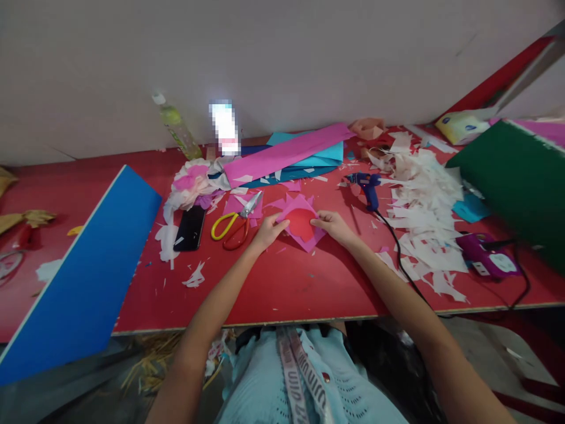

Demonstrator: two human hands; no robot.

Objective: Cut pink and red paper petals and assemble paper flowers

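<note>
Pale-blue top (260, 383) and lanyard (304, 377) fill the bottom centre, and both forearms run from there up to mid-frame. The left hand (268, 228) has its fingertips closed on the left rim of the red piece (300, 222). The right hand (332, 224) pinches the right rim. The piece lies on pink sheets (309, 241) at the centre of the table (286, 294).

I would judge that light, even pinches on opposite rims will hold the thin paper flat and square on the pink, without creasing it.

Scissors (233, 224) lie just left of the left hand, with a phone (190, 227) beyond them. A glue gun (368, 187) sits near the right hand, and its cord (399, 259) trails beside that forearm toward the table's near edge, so a wide elbow could snag it. White scraps (426, 200) crowd the right of the frame. Bare red tabletop below the hands, toward the near edge, gives the most room.
</note>
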